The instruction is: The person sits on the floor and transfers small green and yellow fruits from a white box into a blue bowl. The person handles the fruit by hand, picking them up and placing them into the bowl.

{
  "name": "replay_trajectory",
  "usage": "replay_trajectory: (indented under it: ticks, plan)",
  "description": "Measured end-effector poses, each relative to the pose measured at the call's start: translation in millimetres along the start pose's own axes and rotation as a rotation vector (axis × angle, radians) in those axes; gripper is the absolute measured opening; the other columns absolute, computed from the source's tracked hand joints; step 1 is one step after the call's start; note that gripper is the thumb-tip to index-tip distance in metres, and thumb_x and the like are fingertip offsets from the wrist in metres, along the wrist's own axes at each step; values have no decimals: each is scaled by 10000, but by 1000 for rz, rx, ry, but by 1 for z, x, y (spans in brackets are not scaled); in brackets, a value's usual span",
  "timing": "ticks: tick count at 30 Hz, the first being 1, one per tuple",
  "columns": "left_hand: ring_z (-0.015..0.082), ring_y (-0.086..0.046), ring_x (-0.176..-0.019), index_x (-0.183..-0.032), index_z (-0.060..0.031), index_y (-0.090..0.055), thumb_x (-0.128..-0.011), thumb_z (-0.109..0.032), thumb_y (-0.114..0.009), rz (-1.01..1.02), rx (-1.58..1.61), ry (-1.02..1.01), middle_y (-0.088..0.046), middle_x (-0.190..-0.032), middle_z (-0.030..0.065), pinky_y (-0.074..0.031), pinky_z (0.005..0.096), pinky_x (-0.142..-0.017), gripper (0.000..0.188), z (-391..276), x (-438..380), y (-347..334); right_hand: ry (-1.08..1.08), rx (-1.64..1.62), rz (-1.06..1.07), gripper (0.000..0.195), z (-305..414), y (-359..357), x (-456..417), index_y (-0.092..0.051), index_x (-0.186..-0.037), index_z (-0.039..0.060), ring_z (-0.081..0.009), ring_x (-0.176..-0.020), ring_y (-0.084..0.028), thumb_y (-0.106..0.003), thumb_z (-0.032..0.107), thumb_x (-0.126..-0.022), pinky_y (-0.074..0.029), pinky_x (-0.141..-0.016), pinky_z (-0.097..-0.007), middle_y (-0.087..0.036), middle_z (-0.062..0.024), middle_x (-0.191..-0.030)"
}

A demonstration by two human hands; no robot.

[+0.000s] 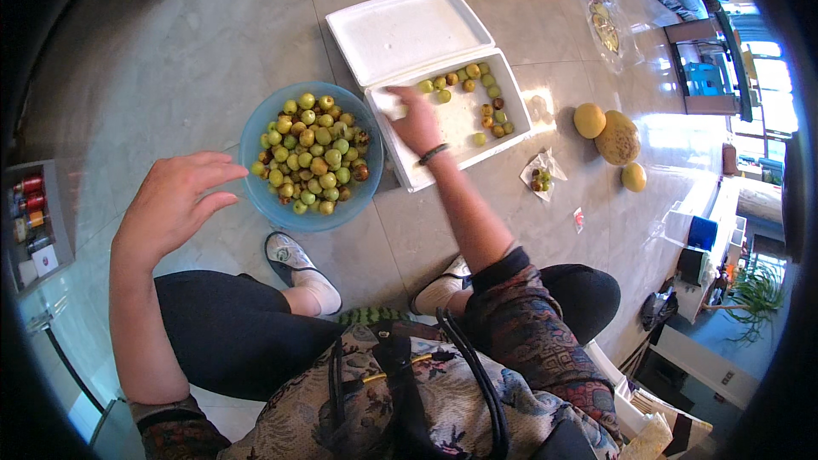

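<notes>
A round blue plastic basin (250, 160) stands on the floor before me, heaped with small green and brown fruits (307, 156) that look like jujubes. My left hand (176, 204) is raised at the basin's left side, its fingers apart with nothing in them. To the basin's right sits a white foam box (460, 118) with several of the same fruits (495, 118) along its far and right sides. My right hand (415, 121), blurred and wearing a dark bracelet, is over the box's left part; whether a fruit is in its fingers is unclear. The foam lid (412, 35) lies behind the box.
Small fruits lie on a white paper (543, 174) right of the box. Farther right are yellow melons (618, 138) and a clear plastic bag (604, 22) with contents. A striped watermelon (374, 315) shows between my feet. At far left is a grey shelf with jars (32, 204).
</notes>
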State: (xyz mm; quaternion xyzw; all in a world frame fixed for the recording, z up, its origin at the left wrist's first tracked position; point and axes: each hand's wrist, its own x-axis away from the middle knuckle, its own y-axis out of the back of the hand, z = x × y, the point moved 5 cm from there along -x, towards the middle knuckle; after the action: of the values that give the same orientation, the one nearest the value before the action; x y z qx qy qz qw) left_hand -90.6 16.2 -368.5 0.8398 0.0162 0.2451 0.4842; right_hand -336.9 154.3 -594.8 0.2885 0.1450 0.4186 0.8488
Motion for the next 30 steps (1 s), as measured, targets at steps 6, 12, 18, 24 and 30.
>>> replay_trajectory:
  ticks: [6,12,18,24,30]
  plan:
    - [303,-597,-1032,-1062,-97,-663,-767,-179,-656,7,17,27,-631,-1115,149,-459,394,-887,307,-2,-4,-1,-599,798,81,409,-174,125,-8,-545,-1158,142,-359,-1055,-573,-597,328,-798,-486,-867,-460,-577,-179,-1152]
    - [310,-598,-1031,-1060,-90,-662,-762,-171,-661,18,7,26,-629,-1117,156,-463,387,-887,309,0,-10,-1,-576,819,128,437,-188,108,1,-558,-1142,195,-367,-1007,-586,-648,360,-748,-485,-860,-451,-545,-173,-1139]
    - [311,-601,-1025,-1055,-87,-663,-754,-166,-669,26,11,18,-629,-1114,160,-463,390,-882,312,-2,-16,-1,-429,752,-14,308,-185,71,7,-599,-1062,171,-381,-981,-583,-645,207,-760,-507,-834,-435,-486,-187,-1200]
    - [312,-607,-1007,-1051,-94,-666,-750,-173,-675,4,22,8,-633,-1103,154,-467,387,-875,311,-1,-15,-2,-607,800,148,369,-151,54,11,-550,-1137,167,-360,-1040,-555,-617,201,-776,-506,-807,-494,-471,-136,-1208]
    - [306,-606,-1011,-1061,-96,-662,-761,-191,-667,-2,17,20,-635,-1105,144,-467,391,-869,315,1,-5,0,-542,841,370,341,-147,59,22,-556,-1070,168,-378,-1066,-543,-609,202,-735,-487,-870,-441,-507,-161,-1144]
